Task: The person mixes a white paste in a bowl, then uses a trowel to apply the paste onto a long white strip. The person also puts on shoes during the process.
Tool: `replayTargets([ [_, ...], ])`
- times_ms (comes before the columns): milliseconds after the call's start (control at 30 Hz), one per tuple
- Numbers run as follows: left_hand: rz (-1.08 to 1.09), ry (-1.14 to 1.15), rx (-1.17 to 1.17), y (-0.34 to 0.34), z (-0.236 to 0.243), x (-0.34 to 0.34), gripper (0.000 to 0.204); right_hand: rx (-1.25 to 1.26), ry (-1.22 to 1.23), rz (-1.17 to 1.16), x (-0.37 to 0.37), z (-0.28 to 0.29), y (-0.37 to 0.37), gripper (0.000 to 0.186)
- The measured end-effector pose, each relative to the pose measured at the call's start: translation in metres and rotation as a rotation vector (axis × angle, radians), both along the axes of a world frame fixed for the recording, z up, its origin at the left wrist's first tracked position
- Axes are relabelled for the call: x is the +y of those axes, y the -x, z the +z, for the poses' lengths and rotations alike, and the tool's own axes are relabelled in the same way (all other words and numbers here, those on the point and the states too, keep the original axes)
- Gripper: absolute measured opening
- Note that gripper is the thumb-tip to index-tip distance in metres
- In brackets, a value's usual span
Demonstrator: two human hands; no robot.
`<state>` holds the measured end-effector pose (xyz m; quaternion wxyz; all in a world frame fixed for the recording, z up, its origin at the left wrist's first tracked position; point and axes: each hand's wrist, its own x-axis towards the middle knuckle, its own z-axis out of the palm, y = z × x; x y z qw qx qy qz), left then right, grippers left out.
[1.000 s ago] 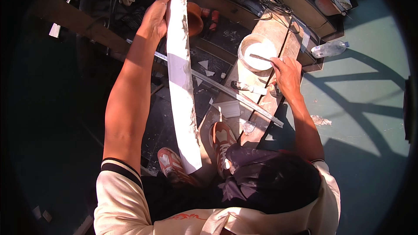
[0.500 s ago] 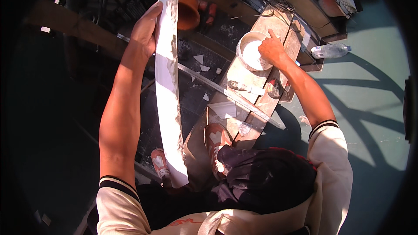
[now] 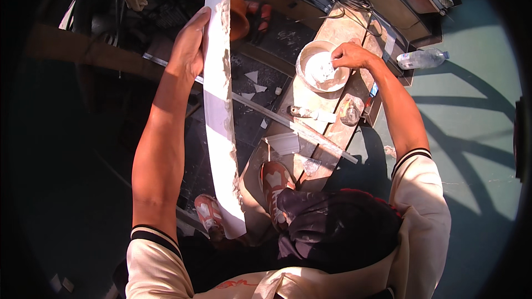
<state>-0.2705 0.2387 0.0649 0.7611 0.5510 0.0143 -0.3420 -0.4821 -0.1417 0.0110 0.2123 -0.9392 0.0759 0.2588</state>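
My left hand (image 3: 191, 44) is wrapped round the edge of a long white plaster moulding (image 3: 220, 99) with a rough, broken right edge. The strip stands lengthwise in front of me, its lower end by my shoes. My right hand (image 3: 353, 56) is at the right rim of a round bowl (image 3: 301, 67) with white paste (image 3: 320, 69) in it. Its fingers are bent together over the paste; whatever they pinch is too small or hidden to make out. The bowl rests on a wooden plank bench (image 3: 335, 25). A dark-handled scraper (image 3: 302, 112) lies below the bowl.
A long thin strip (image 3: 327, 139) crosses the bench, near a clear plastic item (image 3: 351, 111) and a white moulding offcut (image 3: 284, 143). Cables (image 3: 354, 5) lie at the bench's far end. A plastic bottle (image 3: 421, 58) lies on the green floor to the right. White shards (image 3: 259, 87) are scattered beyond the moulding.
My right hand has turned, its fingers now bent down into the bowl, and the paste looks lumpier. The moulding and my left hand have shifted slightly right in view.
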Motion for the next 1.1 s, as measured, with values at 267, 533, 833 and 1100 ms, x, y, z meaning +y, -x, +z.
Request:
replayTargets([
  [267, -0.005, 0.094, -0.032, -0.013, 0.002, -0.026, 0.038, -0.128, -0.525, -0.522, 0.009, 0.017, 0.08, 0.02],
  [533, -0.188, 0.25, -0.007, -0.042, 0.029, -0.066, 0.039, -0.43, -1.123, -0.665, 0.205, 0.079, 0.157, 0.024],
  [833, -0.183, 0.343, 0.02, -0.062, 0.043, -0.089, 0.032, -0.716, -1.043, -0.7, 0.296, 0.058, 0.189, 0.016],
  [1100, -0.212, 0.365, 0.042, -0.063, 0.051, -0.105, 0.029, -1.056, -0.438, -0.379, 0.298, 0.079, 0.206, 0.03],
])
